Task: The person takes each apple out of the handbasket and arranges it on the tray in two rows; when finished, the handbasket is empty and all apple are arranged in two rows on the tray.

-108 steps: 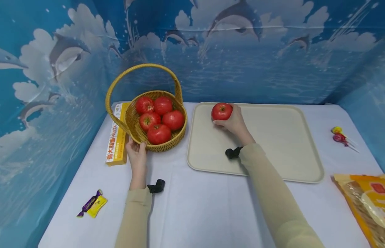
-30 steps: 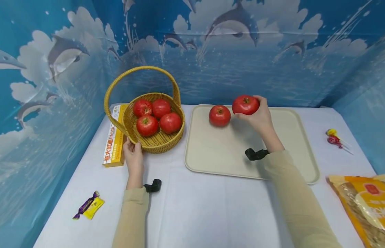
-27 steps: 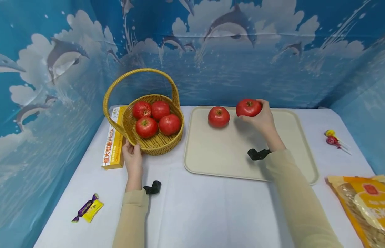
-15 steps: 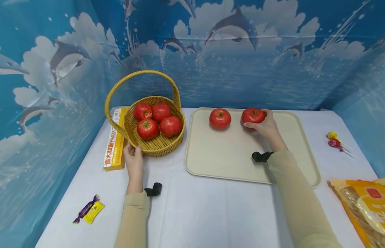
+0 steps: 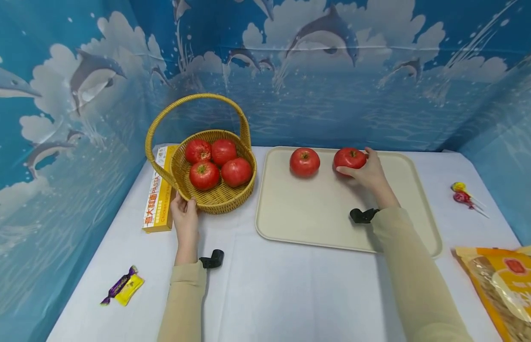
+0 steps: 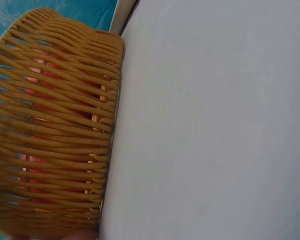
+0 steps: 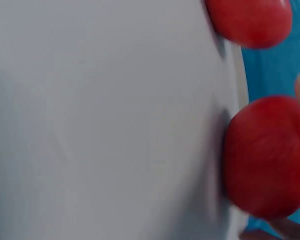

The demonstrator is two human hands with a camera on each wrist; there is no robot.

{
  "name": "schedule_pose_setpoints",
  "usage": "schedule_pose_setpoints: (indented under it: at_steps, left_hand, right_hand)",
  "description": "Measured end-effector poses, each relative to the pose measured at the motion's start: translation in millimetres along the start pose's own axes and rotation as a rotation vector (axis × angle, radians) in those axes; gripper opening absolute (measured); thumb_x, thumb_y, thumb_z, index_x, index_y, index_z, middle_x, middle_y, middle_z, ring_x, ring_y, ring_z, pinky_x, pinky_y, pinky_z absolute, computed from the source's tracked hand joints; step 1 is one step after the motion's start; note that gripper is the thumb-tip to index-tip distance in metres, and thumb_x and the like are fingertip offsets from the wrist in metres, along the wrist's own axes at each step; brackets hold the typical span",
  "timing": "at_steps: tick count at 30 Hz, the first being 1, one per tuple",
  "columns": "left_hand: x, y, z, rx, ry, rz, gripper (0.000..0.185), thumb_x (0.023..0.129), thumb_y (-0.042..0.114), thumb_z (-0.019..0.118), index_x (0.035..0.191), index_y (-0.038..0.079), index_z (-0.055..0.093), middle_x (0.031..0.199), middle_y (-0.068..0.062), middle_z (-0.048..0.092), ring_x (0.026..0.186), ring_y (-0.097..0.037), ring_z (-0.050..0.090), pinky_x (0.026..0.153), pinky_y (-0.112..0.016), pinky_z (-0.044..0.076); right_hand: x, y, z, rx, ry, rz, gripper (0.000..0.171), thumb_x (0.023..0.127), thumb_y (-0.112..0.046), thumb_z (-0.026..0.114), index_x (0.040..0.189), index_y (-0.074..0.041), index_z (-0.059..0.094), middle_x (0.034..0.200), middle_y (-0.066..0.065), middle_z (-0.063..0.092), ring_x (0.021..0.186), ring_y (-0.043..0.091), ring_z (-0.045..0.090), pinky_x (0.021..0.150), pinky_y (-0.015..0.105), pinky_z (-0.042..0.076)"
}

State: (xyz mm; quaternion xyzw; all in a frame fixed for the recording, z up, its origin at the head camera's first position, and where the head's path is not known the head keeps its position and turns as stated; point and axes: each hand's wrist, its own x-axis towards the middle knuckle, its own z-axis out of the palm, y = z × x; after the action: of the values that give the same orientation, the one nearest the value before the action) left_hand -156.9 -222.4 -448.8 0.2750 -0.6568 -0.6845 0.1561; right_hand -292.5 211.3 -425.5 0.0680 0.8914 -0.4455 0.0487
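My left hand (image 5: 186,222) grips the near left side of a woven basket (image 5: 220,205) with a tall handle. Several red apples (image 5: 204,175) lie inside it. In the left wrist view the basket wall (image 6: 55,125) fills the left side, and the hand is almost wholly out of frame. At the back of the beige tray (image 5: 308,213), my right hand (image 5: 372,175) holds a red apple (image 5: 349,158) from its right, thumb in front and fingers behind. That apple (image 7: 267,155) seems to rest on the tray. A second apple (image 5: 304,162) sits to its left.
A pasta box (image 5: 159,199) lies left of the basket, partly behind it. Two wrapped candies (image 5: 123,286) are at the front left. Lollipops (image 5: 463,195) and an orange-and-clear food bag (image 5: 505,285) lie right of the tray. A dolphin-print curtain (image 5: 265,104) encloses the table.
One apple has gone from the basket to the tray, carried by my right hand and lowered right of the first apple. Over the last half second little has moved. My left hand stays on the basket.
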Motion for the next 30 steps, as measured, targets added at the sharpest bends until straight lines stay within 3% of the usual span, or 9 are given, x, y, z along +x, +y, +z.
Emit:
schedule_pose_setpoints:
  at_steps: [4,6,11,15,23,30]
  left_hand:
    - [0.8,1.3,0.9,-0.006,0.001,0.007,0.059,0.100,0.017,0.047,0.153,0.009,0.022,0.152,-0.013,0.033,0.133,-0.019,0.040,0.111,-0.033,0.041]
    - [1.1,1.8,1.1,-0.005,0.001,0.008,0.060,0.100,0.018,0.047,0.153,0.010,0.022,0.152,-0.012,0.033,0.132,-0.018,0.040,0.111,-0.033,0.041]
    - [1.2,3.5,2.1,0.007,0.011,0.008,0.060,0.100,0.017,0.046,0.154,0.010,0.021,0.153,-0.011,0.033,0.134,-0.018,0.039,0.112,-0.033,0.041]
    - [1.3,3.7,1.9,0.025,0.018,-0.003,0.059,0.100,0.018,0.047,0.154,0.010,0.022,0.154,-0.012,0.032,0.135,-0.019,0.039,0.113,-0.032,0.040]
    - [1.7,2.0,0.1,0.018,0.016,0.002,0.058,0.100,0.017,0.046,0.153,0.008,0.023,0.154,-0.013,0.033,0.135,-0.020,0.039,0.113,-0.033,0.040]
    - [-0.5,0.7,1.7,0.004,0.013,-0.002,0.058,0.100,0.014,0.046,0.152,0.007,0.023,0.155,-0.014,0.032,0.137,-0.021,0.038,0.113,-0.034,0.040]
  right_hand:
    - [-15,-35,1,-0.034,0.092,-0.108,0.105,0.085,-0.043,0.073,0.158,-0.008,0.007,0.161,0.021,0.012,0.146,0.041,0.017,0.107,0.066,0.037]
    - [-24,-58,6,-0.029,0.094,-0.160,0.101,0.084,-0.045,0.073,0.158,-0.011,0.012,0.162,0.018,0.013,0.146,0.039,0.017,0.109,0.066,0.035]
    - [-36,-110,38,0.008,0.010,-0.276,0.092,0.084,-0.046,0.073,0.155,-0.013,0.025,0.160,0.012,0.025,0.145,0.032,0.025,0.113,0.060,0.032]
    - [-42,-140,76,0.007,-0.088,-0.355,0.084,0.084,-0.044,0.073,0.152,-0.012,0.035,0.154,0.011,0.035,0.140,0.029,0.035,0.111,0.053,0.038]
    - [-51,-175,149,0.029,-0.248,-0.411,0.080,0.086,-0.051,0.070,0.148,-0.010,0.040,0.147,0.011,0.045,0.131,0.030,0.047,0.106,0.046,0.046]
    - [-50,-189,181,-0.088,-0.295,-0.384,0.088,0.085,-0.052,0.070,0.150,-0.007,0.034,0.151,0.016,0.039,0.133,0.031,0.047,0.109,0.047,0.044]
